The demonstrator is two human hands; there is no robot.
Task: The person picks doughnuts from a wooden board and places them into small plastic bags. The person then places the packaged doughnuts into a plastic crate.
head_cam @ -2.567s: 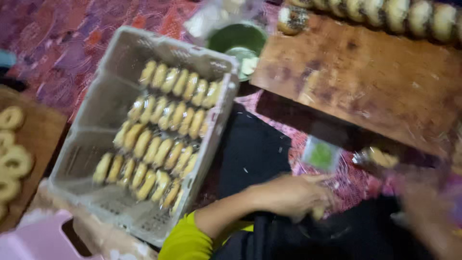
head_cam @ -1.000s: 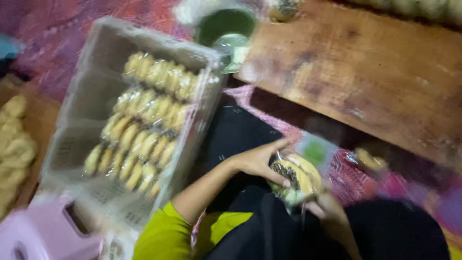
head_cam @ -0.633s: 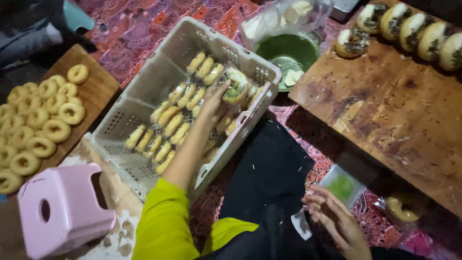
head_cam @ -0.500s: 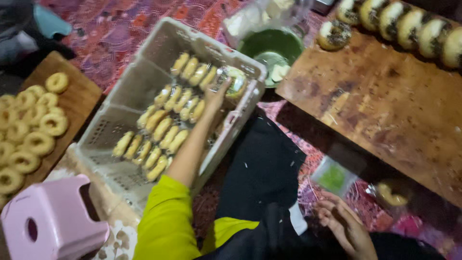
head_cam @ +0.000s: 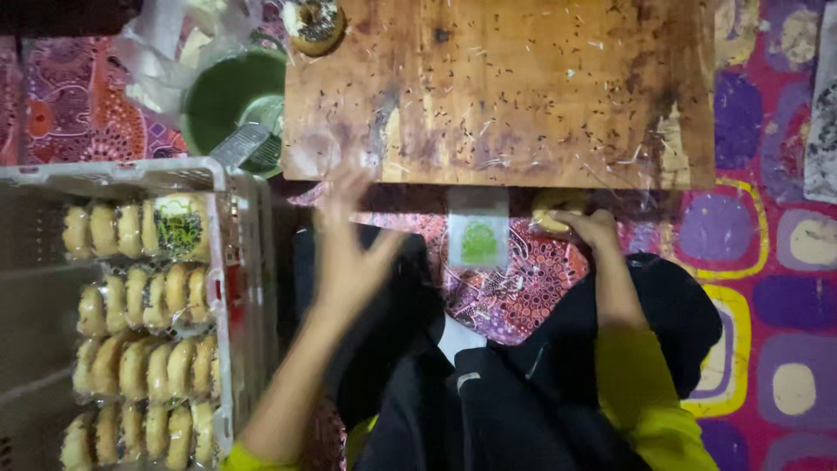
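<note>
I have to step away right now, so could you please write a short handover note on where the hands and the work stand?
Left hand: open, blurred, in the air between the crate and the wooden board, holding nothing.
Right hand: at the board's near edge, fingers on a doughnut there; the grip is too dark to tell.
A small clear bag with a green label lies between the hands.
Done: the crate holds rows of packed doughnuts.
Left: one topped doughnut sits unpacked at the board's far corner.

Dim warm light, motion-blurred left hand (head_cam: 349, 253)
</note>
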